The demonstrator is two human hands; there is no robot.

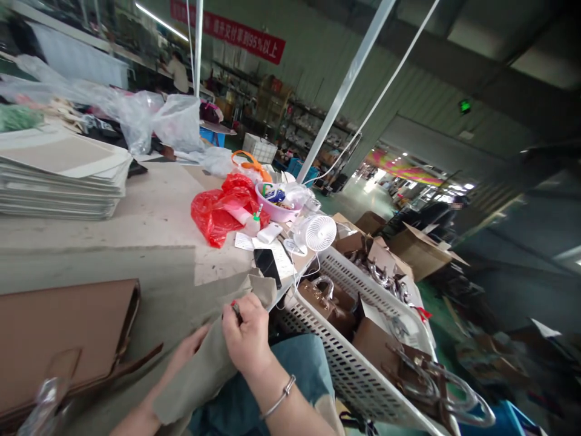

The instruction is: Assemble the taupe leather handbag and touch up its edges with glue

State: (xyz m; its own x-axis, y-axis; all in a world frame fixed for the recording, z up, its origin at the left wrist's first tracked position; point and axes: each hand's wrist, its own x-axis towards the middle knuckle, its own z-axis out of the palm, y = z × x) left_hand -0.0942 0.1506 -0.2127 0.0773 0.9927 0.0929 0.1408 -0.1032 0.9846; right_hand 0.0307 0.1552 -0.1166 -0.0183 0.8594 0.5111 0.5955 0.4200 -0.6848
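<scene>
My right hand (249,333) is closed above a grey-beige cloth (200,381) at the table's near edge. A small dark item with a reddish spot shows at its curled fingers, too little to name. My left hand (193,344) lies behind and partly beneath the cloth, its fingers mostly hidden. The cloth hangs down over my blue-clad lap (295,363). Left of my hands a brown leather bag (68,327) lies on the table, with a strap and clear plastic wrap on it.
Beyond my hands are a black phone (267,266), papers, a red plastic bag (211,212), a pink basin (279,211) and a white fan (320,233). White crates (354,375) with brown bags stand right. Stacked sheets (59,188) sit at the left. A metal post (345,91) rises behind.
</scene>
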